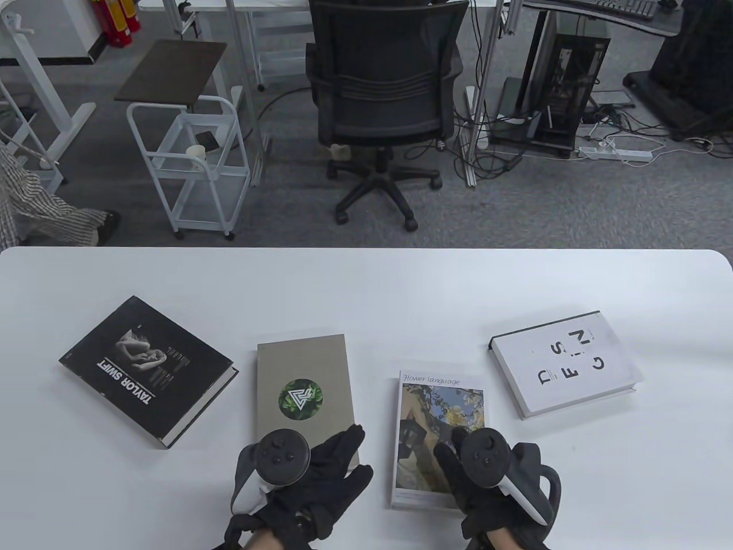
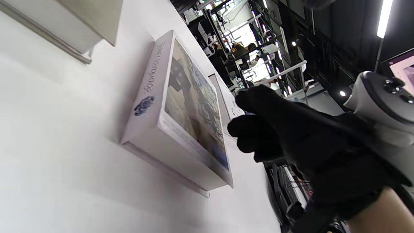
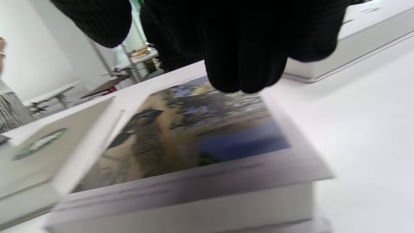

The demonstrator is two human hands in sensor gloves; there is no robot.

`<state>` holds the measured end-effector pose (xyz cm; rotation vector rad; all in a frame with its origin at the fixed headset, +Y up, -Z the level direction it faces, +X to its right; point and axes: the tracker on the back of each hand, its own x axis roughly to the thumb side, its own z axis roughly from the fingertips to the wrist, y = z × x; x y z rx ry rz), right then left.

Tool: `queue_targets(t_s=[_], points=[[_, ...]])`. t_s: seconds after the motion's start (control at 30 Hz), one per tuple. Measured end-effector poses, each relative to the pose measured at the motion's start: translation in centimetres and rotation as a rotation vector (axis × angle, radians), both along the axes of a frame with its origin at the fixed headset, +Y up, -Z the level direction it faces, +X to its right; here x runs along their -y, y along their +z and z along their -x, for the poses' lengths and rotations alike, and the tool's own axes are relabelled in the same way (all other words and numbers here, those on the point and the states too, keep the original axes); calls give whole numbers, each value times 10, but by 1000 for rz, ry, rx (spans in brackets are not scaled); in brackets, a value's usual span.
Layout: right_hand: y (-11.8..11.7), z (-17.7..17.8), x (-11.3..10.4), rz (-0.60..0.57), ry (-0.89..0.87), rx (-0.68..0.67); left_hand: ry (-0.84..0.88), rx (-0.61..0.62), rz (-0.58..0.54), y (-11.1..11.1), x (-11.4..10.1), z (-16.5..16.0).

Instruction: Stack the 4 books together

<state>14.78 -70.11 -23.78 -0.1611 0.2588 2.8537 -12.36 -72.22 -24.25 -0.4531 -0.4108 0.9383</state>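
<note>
Four books lie apart on the white table [image 1: 366, 286]: a black Taylor Swift book [image 1: 148, 369] at the left, a grey book with a green circle [image 1: 303, 389], a "Flower language" photo book [image 1: 438, 424] and a white lettered book [image 1: 564, 364] at the right. My left hand [image 1: 343, 458] is spread open over the grey book's near right corner and holds nothing. My right hand [image 1: 449, 452] hovers open over the Flower language book's near right part. In the right wrist view its fingers [image 3: 239, 48] hang just above the cover [image 3: 194, 139]. The left wrist view shows this book [image 2: 181, 110] and my right hand [image 2: 291, 136].
Beyond the table's far edge stand an office chair [image 1: 381, 97] and a white trolley [image 1: 189, 166] on the carpet. The grey book [image 3: 42, 142] and the white book [image 3: 355, 42] lie close on either side of the Flower language book.
</note>
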Motion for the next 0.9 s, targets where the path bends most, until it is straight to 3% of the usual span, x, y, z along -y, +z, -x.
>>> queue_targets(t_s=[0.1, 0.33, 0.57, 0.9], points=[[2, -6, 4, 16, 113, 70, -184, -11, -58, -2, 3, -13], [0, -15, 28, 138, 207, 134, -405, 6, 4, -2, 32, -35], [-3, -15, 41, 187, 207, 135, -433, 107, 45, -3, 49, -46], [-3, -15, 41, 205, 171, 148, -430, 87, 148, -9, 59, -63]])
